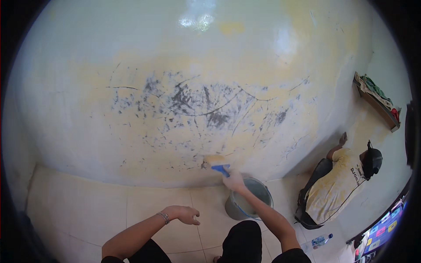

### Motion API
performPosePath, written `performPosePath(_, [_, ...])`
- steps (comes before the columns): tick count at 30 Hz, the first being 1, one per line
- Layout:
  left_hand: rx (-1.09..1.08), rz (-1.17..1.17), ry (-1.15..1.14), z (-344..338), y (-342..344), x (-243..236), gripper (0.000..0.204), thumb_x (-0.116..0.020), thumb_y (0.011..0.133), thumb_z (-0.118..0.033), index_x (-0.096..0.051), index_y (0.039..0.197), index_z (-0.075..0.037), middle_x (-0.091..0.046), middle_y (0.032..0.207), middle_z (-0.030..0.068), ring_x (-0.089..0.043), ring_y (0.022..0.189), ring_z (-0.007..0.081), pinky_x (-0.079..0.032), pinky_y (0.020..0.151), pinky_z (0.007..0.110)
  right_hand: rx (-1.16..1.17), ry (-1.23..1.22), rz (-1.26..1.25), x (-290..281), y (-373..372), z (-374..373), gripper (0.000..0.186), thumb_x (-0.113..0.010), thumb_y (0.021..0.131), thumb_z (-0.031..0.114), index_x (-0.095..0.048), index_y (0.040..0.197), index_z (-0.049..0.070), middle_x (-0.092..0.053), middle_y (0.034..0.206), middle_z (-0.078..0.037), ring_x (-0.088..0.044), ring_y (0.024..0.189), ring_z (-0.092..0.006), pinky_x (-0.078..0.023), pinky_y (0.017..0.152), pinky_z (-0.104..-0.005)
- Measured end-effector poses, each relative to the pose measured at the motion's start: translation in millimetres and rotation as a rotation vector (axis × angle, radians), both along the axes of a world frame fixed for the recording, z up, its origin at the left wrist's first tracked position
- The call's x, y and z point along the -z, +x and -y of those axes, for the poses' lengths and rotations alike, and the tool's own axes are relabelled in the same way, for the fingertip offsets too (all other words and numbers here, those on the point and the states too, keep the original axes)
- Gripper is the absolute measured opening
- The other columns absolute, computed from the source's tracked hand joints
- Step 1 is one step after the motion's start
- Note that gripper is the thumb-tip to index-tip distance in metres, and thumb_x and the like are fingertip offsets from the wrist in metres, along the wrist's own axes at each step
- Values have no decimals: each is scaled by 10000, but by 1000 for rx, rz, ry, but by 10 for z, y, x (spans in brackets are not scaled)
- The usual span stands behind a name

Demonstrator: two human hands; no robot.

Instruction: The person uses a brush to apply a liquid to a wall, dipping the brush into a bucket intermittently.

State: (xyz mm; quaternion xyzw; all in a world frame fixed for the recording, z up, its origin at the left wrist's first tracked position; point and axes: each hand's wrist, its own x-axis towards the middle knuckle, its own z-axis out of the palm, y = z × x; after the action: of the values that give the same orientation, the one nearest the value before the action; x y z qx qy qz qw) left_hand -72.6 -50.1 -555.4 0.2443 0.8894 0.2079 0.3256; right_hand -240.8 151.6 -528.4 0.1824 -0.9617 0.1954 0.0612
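Note:
My right hand grips a tool with a blue handle and a pale yellowish head, held against the lower wall. That wall is patchy pale yellow and white, with dark scuffs and cracks. Below and behind my right forearm stands a grey bucket with its handle down at the side. My left hand, with a bracelet at the wrist, hangs over the floor left of the bucket, fingers loosely bent and apart, holding nothing.
A co-worker in a pale shirt and dark cap crouches at the right wall. Above them, a shelf carries cloths. A plastic bottle lies on the tiled floor, near a colourful item at far right. My knees are below.

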Motion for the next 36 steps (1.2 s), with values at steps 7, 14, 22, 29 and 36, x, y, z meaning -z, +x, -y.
performPosePath(7, [-59, -2, -7, 134, 36, 77, 606, -490, 838, -469, -420, 1255, -33, -545, 1150, 164, -508, 1077, 301, -396, 919, 386, -178, -284, -473, -2160, 379, 757, 387, -596, 759, 174, -574, 1122, 41, -550, 584, -206, -475, 451, -146, -408, 484, -306])
performPosePath(14, [-3, 0, 21, 26, 11, 33, 609, -482, 833, -476, -432, 1243, -28, -540, 1145, 180, -509, 1069, 309, -402, 909, 396, -213, -386, -944, -3600, 43, 1322, 396, -546, 790, 203, -551, 1136, 11, -552, 667, -256, -599, 656, -370, -452, 571, -380])
performPosePath(22, [-20, 10, 35, 92, 98, 72, 610, -491, 826, -475, -438, 1234, -24, -534, 1152, 196, -505, 1075, 325, -397, 911, 402, -266, -348, -713, -1618, 73, 1411, 429, -512, 835, 131, -443, 1230, -20, -493, 573, -259, -536, 501, -346, -389, 475, -402])
performPosePath(29, [-34, -4, 8, 75, 149, 43, 598, -498, 831, -472, -443, 1234, -34, -522, 1174, 191, -488, 1103, 320, -383, 927, 399, -199, 108, -150, 86, 430, 884, 529, -535, 822, 180, -370, 1297, 18, -573, 656, -212, -567, 574, -371, -468, 567, -425])
performPosePath(36, [-118, -4, -27, 138, 211, -16, 585, -494, 832, -456, -444, 1233, -32, -510, 1190, 187, -482, 1113, 309, -387, 928, 397, -79, -1230, 755, -241, 362, 1020, 188, -517, 831, 123, -558, 913, -41, -515, 600, -63, -536, 523, -144, -457, 485, -287])
